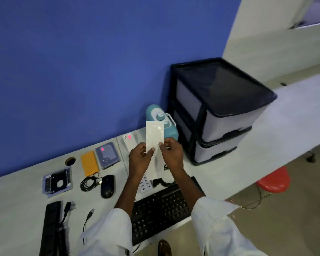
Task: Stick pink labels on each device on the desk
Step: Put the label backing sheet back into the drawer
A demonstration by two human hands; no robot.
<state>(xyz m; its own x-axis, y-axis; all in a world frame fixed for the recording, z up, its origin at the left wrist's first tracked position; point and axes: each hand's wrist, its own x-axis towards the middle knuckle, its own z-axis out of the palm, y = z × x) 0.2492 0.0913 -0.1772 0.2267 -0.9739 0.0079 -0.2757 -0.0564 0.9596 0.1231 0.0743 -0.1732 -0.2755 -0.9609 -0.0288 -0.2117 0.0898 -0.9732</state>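
White, glossy label sheet [155, 134] stands upright, pinched between both hands.

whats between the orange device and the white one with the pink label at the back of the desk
In the head view, a grey-blue packaged device with a pink label lies between the orange device and the white device, close beside the orange one.

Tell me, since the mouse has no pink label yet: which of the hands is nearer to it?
Left. The left hand is up and to the right of the black mouse, holding the white sheet; the right hand pinches the same sheet farther right.
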